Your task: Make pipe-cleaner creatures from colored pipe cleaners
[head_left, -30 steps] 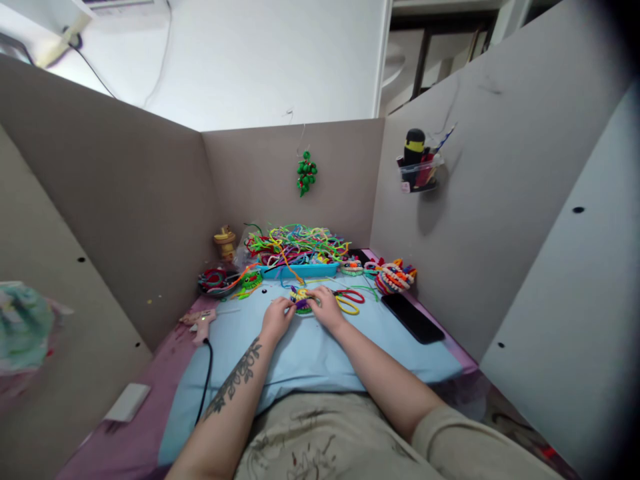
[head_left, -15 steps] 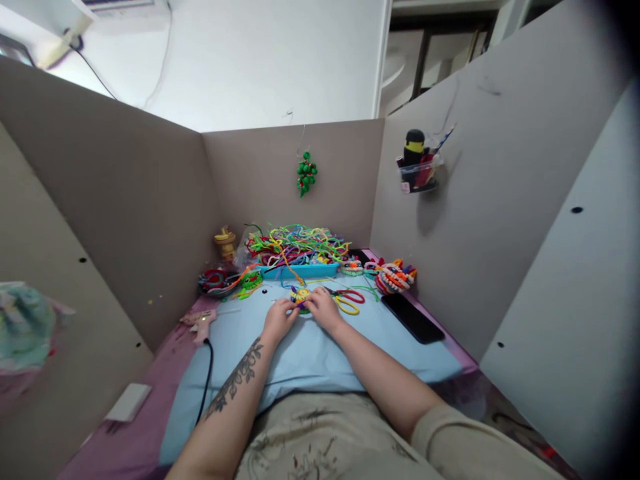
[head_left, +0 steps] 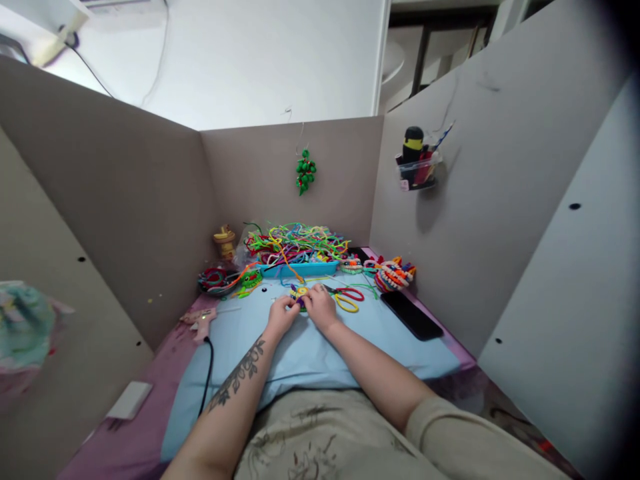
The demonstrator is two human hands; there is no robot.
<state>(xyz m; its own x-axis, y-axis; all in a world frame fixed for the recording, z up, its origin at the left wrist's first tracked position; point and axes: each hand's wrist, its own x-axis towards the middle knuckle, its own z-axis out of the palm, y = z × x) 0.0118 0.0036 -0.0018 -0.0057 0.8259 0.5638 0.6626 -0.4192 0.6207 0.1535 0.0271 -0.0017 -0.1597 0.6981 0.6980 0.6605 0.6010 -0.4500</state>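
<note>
Over the blue cloth (head_left: 250, 333), both hands meet at a small yellow and purple piece of cord craft (head_left: 300, 293) with some green at its lower edge. My left hand (head_left: 283, 315) pinches it from the left with bent fingers. From the right, my right hand (head_left: 321, 307) closes its fingers on the same piece. The fingertips cover much of it, so its full shape is hidden. Just right of my right hand lies a pair of scissors (head_left: 349, 301) with one red and one yellow handle loop.
Behind the hands stands a blue tray (head_left: 300, 269) heaped with coloured cords (head_left: 300, 243). A pink glue gun (head_left: 203, 322) with a black cable lies left, a black phone (head_left: 411, 315) right. Finished-looking cord figures (head_left: 393, 275) sit at the back right; grey panels enclose the table.
My left hand has shifted slightly, and more purple shows between the fingertips. My right hand stays at the craft piece. The whole view has moved a little.
</note>
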